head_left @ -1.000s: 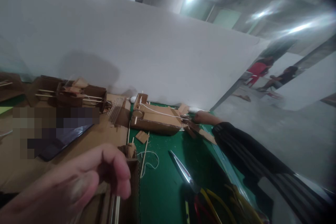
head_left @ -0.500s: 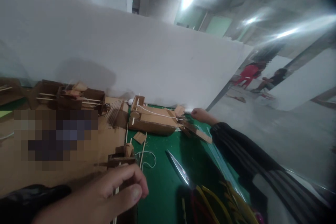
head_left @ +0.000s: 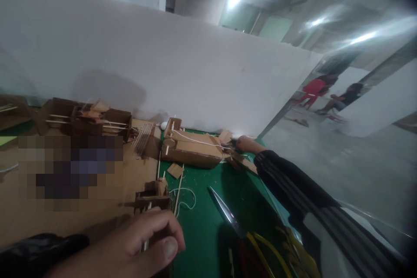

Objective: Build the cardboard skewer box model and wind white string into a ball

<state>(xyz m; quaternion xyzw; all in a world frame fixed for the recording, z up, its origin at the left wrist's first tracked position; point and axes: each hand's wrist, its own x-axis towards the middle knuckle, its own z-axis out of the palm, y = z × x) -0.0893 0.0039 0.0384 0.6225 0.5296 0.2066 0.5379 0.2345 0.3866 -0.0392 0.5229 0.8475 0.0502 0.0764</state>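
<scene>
My left hand (head_left: 151,236) is loosely curled over a small brown cardboard frame (head_left: 153,200) with a wooden stick through it. A gap shows between thumb and forefinger, with no held thing visible. My right hand (head_left: 246,144) reaches far forward, its fingers closed at a small dark item that I cannot make out, among cardboard scraps (head_left: 224,136). Just left of it lies a long cardboard model (head_left: 192,144) with a round disc, sticks and a white string (head_left: 198,142). Open-air between the hands, scissors (head_left: 224,210) lie on the green mat (head_left: 202,182).
A white partition (head_left: 182,65) stands behind the table. More cardboard boxes with sticks (head_left: 117,124) sit at the left, beside a bundle of thin sticks (head_left: 143,139). Yellow handles (head_left: 260,252) are at the lower right. Two people (head_left: 345,97) sit in the background.
My right hand has shifted slightly left and down towards the cardboard scraps, and a small dark item now shows at its fingertips. My left hand stays nearly in place.
</scene>
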